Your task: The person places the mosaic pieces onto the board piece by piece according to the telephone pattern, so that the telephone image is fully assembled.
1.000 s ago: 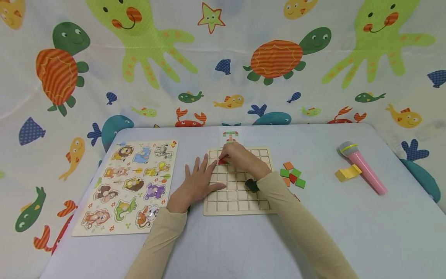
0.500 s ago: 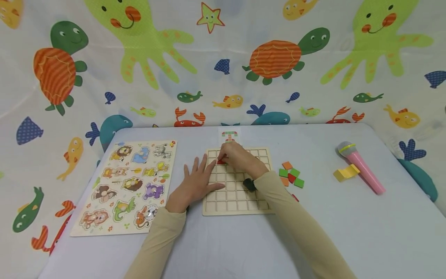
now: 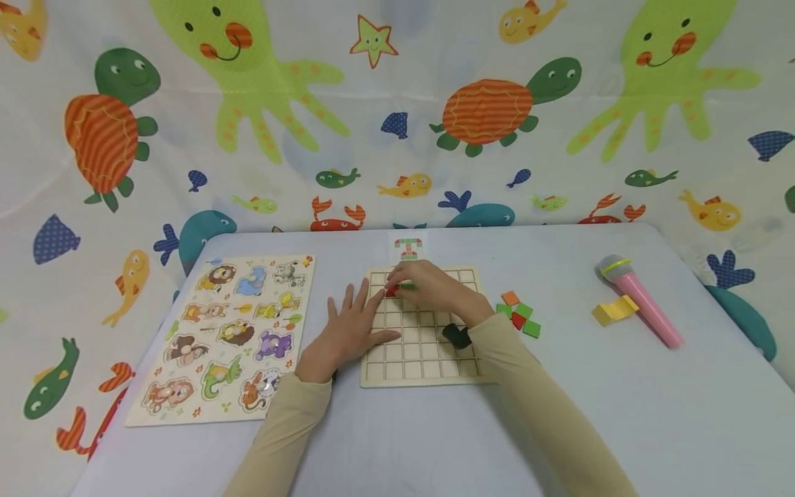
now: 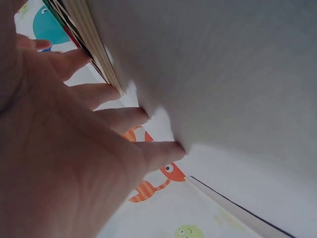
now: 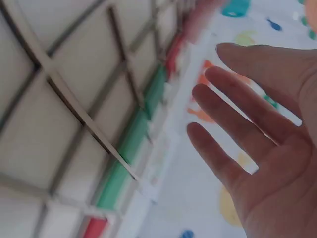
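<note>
A wooden grid board (image 3: 404, 352) lies on the white table. My left hand (image 3: 348, 328) rests at its left edge with fingers spread, the thumb lying over the grid. Above the board's upper left part is my right hand (image 3: 431, 286), its fingertips beside a red tile (image 3: 391, 292). A green tile (image 3: 408, 286) shows under that hand. In the right wrist view, the right hand (image 5: 267, 134) has extended fingers with nothing between them. Green tiles (image 5: 131, 141) and a red tile (image 5: 94, 227) sit in a row of cells there, blurred.
Loose green, orange and red tiles (image 3: 524, 310) lie right of the board. A pattern card (image 3: 408, 247) stands behind it. At left is an animal puzzle board (image 3: 211, 373); at right, a pink toy microphone (image 3: 649, 307) and a yellow block (image 3: 613, 312).
My right hand's fingers have loosened and shifted slightly, showing more of the red tile and the green one beside it. My left hand stays in place. The head view tilts slightly.
</note>
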Demonstrator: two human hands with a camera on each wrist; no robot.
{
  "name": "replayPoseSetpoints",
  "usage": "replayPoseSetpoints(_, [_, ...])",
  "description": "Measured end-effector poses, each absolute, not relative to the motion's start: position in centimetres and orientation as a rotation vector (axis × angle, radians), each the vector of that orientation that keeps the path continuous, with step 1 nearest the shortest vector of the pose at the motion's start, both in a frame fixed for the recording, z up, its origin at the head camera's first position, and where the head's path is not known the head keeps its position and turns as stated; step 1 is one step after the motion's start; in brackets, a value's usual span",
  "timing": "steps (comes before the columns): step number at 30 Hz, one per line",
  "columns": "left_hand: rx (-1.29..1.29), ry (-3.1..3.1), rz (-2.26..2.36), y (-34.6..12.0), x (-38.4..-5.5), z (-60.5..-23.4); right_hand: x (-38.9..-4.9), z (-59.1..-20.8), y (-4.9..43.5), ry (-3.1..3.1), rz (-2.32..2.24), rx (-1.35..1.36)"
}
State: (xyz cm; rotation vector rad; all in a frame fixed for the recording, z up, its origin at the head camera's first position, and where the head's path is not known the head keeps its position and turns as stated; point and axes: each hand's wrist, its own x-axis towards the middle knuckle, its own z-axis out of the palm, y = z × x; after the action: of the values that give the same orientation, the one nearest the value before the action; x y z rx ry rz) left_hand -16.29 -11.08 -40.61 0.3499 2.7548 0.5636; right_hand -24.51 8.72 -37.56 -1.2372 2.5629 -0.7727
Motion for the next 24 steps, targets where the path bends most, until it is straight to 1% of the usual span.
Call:
replayPoseSetpoints(7, [0.332, 2.745, 0.578, -11.0, -16.1, -40.6, -23.4, -34.4, 13.7, 2.492, -0.83, -1.2])
replayPoseSetpoints(12, [0.333, 2.747, 0.6, -10.9, -16.1, -40.5, -22.5, -32.4, 18.9, 2.489, -0.822, -1.01])
replayPoseSetpoints(16, [0.334, 2.732, 0.612, -10.9, -16.0, -40.6, -21.7, -32.1, 23.5, 2.491, -0.81, -0.853])
replayPoseSetpoints(19, [0.334, 2.735, 0.605, -10.9, -15.9, -40.6, -21.1, -32.5, 26.3, 2.486, -0.788, -0.8])
replayPoseSetpoints(24, [0.34, 2.742, 0.608, -11.0, -15.9, -40.6, -20.4, -33.5, 28.7, 2.431, -0.718, -0.679])
